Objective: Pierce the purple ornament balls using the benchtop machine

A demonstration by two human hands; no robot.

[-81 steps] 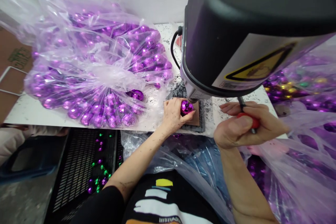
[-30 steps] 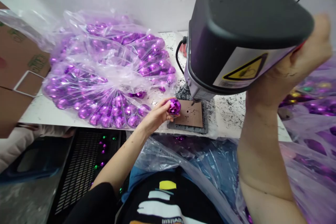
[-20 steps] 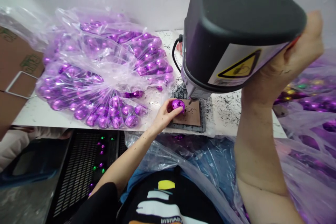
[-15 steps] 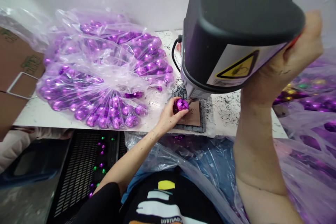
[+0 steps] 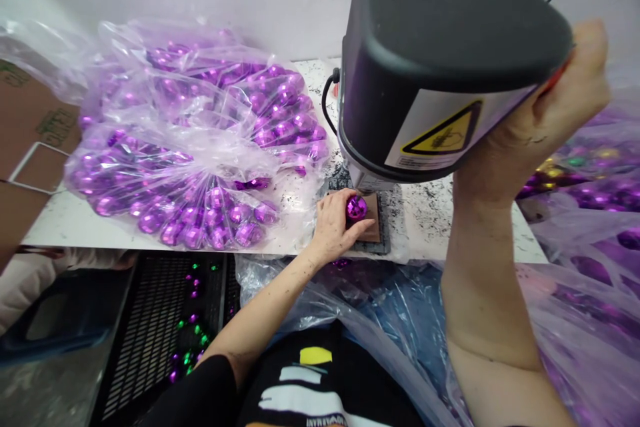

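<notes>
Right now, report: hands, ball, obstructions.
Left hand around purple ball, over brown board. Right hand raised beside black machine, fingers mostly hidden. Machine overhangs work area.

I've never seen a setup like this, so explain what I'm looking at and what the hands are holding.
You're looking down through a camera worn on a person's head, so the two bare hands are the wearer's. The big black machine with a yellow warning label stands over a white table scattered with dark specks.

Below its narrow lower end, the left hand holds a shiny purple faceted ball at a flat brown plate. The right hand is raised at the machine's far side, beside something red; its grip is mostly hidden.

To the left, clear plastic bagging covers many similar purple balls.
</notes>
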